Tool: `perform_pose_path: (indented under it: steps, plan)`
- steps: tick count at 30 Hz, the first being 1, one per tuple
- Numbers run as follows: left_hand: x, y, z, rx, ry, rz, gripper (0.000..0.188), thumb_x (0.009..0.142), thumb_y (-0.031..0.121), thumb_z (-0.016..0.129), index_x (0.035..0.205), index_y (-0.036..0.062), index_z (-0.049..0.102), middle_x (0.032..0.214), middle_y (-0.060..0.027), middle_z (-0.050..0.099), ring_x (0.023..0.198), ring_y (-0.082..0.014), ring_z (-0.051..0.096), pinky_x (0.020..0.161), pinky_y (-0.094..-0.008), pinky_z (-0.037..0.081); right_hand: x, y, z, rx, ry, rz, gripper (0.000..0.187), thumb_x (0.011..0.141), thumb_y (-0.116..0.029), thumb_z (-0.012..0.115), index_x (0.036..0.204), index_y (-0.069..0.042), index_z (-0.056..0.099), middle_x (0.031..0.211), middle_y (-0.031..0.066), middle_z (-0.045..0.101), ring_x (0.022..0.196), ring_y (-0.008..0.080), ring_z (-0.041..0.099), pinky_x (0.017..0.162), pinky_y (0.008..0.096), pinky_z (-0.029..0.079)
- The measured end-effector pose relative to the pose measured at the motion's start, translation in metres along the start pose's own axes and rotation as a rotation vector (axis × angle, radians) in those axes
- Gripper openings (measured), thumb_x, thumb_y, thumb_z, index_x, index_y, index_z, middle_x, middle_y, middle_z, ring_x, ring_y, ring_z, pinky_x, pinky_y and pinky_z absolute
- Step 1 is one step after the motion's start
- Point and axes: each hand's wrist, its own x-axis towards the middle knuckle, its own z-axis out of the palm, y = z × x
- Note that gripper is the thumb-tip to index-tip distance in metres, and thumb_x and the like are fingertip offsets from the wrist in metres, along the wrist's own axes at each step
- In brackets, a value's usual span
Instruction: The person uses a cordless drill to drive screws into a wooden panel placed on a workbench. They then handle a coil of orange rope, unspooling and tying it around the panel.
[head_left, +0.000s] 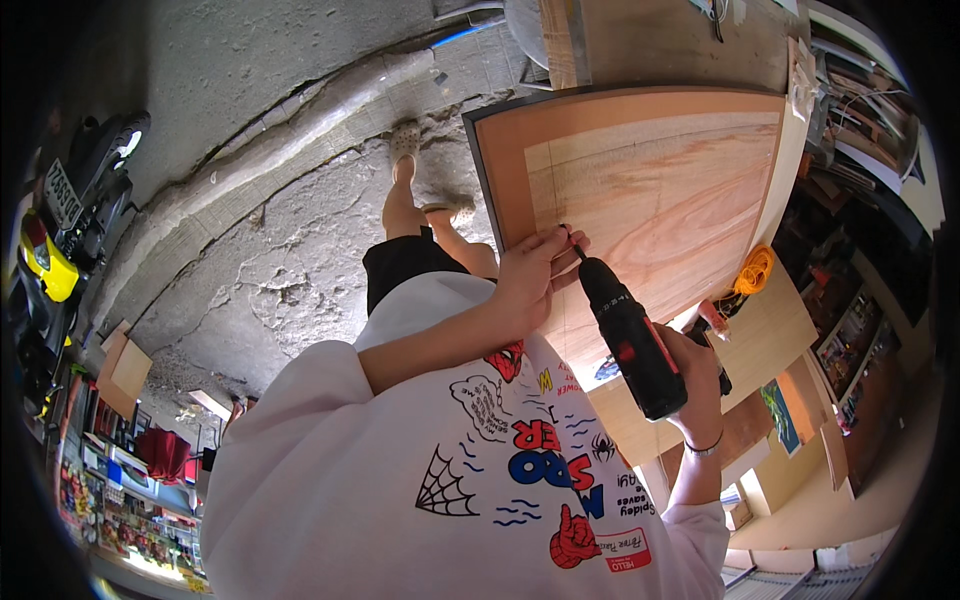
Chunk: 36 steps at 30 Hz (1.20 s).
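My right hand [697, 385] is wrapped round the grip of a black and red cordless drill [635, 345]. The drill points away from me, its thin bit reaching the fingers of my left hand [532, 275]. Those fingers are pinched together at the bit's tip, and whatever they hold is too small to make out. Both hands are over a wooden panel [660, 190] with a pale grained middle, a browner border and a dark outer edge. The tip is close to the seam between the middle and the border.
An orange coiled cord [755, 268] and a red and white bottle [712, 318] lie beside the panel. A plywood sheet [770, 335] is under them. Rough broken concrete [290, 260] forms the floor at left. A yellow and black motorcycle [50, 260] stands far left.
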Motion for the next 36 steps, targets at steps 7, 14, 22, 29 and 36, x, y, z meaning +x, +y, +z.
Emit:
perform_pose_path:
  steps: [7,14,22,29,36]
  plan:
    - [-0.017,0.082,-0.084,0.448,-0.388,0.238,0.037,0.095,0.039,0.071,0.107,0.0037,0.066,0.104,-0.0061,0.068,0.095,-0.0137,0.066,0.084,-0.0299,0.055,0.018,-0.023,-0.016,0.006,-0.034,0.074,0.038,0.072,-0.017,0.081,0.106,-0.005,0.065,0.083,0.0185,0.070,0.075,0.0372,0.070,0.065,0.0409,0.053]
    - [0.060,0.063,-0.096,0.453,-0.308,0.525,0.052,0.092,0.024,0.075,0.133,0.0008,0.052,0.124,-0.0082,0.061,0.109,-0.0133,0.061,0.090,-0.0298,0.050,0.036,-0.020,-0.028,-0.036,-0.065,0.079,0.034,0.072,-0.014,0.079,0.102,-0.007,0.065,0.077,0.0196,0.068,0.074,0.0390,0.069,0.065,0.0421,0.053]
    - [0.073,0.060,-0.090,0.510,-0.444,0.302,0.046,0.082,0.007,0.082,0.122,0.0005,0.061,0.108,-0.0034,0.069,0.098,-0.0133,0.066,0.087,-0.0298,0.052,0.023,-0.009,-0.028,-0.070,0.021,-0.007,0.031,0.073,-0.015,0.079,0.098,-0.006,0.065,0.070,0.0177,0.066,0.069,0.0380,0.067,0.064,0.0402,0.052]
    - [0.057,0.059,-0.077,0.563,-0.418,0.323,0.047,0.080,0.004,0.083,0.121,-0.0005,0.062,0.108,-0.0041,0.069,0.096,-0.0113,0.065,0.086,-0.0290,0.051,0.013,-0.024,-0.031,0.069,-0.097,0.113,0.028,0.074,-0.013,0.078,0.097,-0.004,0.065,0.068,0.0176,0.065,0.064,0.0370,0.066,0.060,0.0350,0.049]
    - [0.055,0.061,-0.073,0.549,-0.435,0.364,0.036,0.079,0.004,0.082,0.112,-0.0008,0.068,0.099,-0.0032,0.071,0.088,-0.0097,0.066,0.081,-0.0269,0.052,0.013,-0.015,-0.027,0.052,-0.053,0.097,0.031,0.074,-0.011,0.077,0.101,-0.003,0.066,0.069,0.0191,0.065,0.065,0.0376,0.065,0.059,0.0356,0.049]
